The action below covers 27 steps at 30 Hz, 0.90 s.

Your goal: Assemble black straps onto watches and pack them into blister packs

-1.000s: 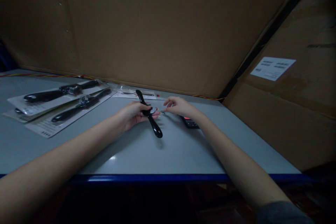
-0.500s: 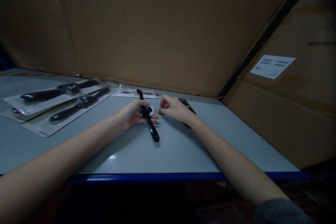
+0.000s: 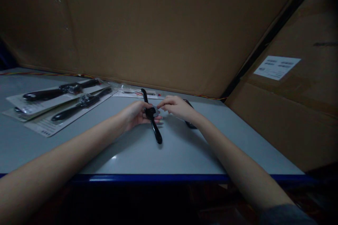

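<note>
My left hand (image 3: 136, 114) is closed around the middle of a black spokeshave (image 3: 157, 134), thumb on top and fingers underneath. The tool is held above the table at a slant, one handle pointing away and the other towards me. A grey blade piece (image 3: 155, 111) shows at its centre, facing right. My right hand (image 3: 175, 107) is bent at the right side of this blade, its fingertips at or very near the edge. Whether something small sits between those fingers is hidden. A black phone (image 3: 190, 125) lies partly behind the right hand.
Several carded packs with spokeshaves (image 3: 71, 109) lie overlapping at the left. Behind the hands is another flat pack (image 3: 126, 94) in clear plastic. Cardboard (image 3: 158, 35) stands along the back, and a labelled carton (image 3: 277, 112) is at the right. A blue edge (image 3: 158, 178) borders the table's front.
My right hand has come left from beside the spokeshave to its blade, its index finger now stretched further out. The left hand still holds the spokeshave; the blade looks darker.
</note>
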### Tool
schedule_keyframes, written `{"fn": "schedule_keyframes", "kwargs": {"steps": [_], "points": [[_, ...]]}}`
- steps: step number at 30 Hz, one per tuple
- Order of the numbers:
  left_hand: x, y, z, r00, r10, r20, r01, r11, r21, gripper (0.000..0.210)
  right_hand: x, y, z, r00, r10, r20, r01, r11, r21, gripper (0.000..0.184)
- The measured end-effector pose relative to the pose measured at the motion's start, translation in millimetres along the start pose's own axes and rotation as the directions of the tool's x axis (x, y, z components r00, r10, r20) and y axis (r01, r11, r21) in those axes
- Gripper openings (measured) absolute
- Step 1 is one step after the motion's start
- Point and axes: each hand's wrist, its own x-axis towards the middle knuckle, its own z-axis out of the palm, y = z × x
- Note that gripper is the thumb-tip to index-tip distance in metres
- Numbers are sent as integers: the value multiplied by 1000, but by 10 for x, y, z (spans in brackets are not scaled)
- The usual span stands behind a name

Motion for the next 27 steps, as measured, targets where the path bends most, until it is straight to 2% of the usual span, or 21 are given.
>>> {"fn": "schedule_keyframes", "kwargs": {"steps": [3,9,13,18,21,24,27], "points": [[-23,1,15,1000,30,-4,-30,999,22,28,-23,-79,43,998,-67,1,67,998,-11,27],[-21,-1,4,997,81,12,-81,997,13,30,-28,-90,39,999,-14,-53,19,996,86,22],[-12,3,-9,1000,29,-3,-29,999,-24,33,-20,-64,35,993,4,-117,28,962,271,22],[-30,12,-1,999,15,45,-15,1000,-1,25,-24,-137,44,991,36,-130,31,878,478,28],[-8,-4,-18,999,30,33,-31,1000,7,23,-26,-180,54,984,48,-171,42,872,487,35],[40,-37,-51,999,48,10,-48,999,-13,26,-36,-203,74,974,33,-225,76,886,457,28],[72,-55,-60,999,46,-3,-46,999,-8,26,-51,-208,94,978,18,-206,77,895,440,18]]}}
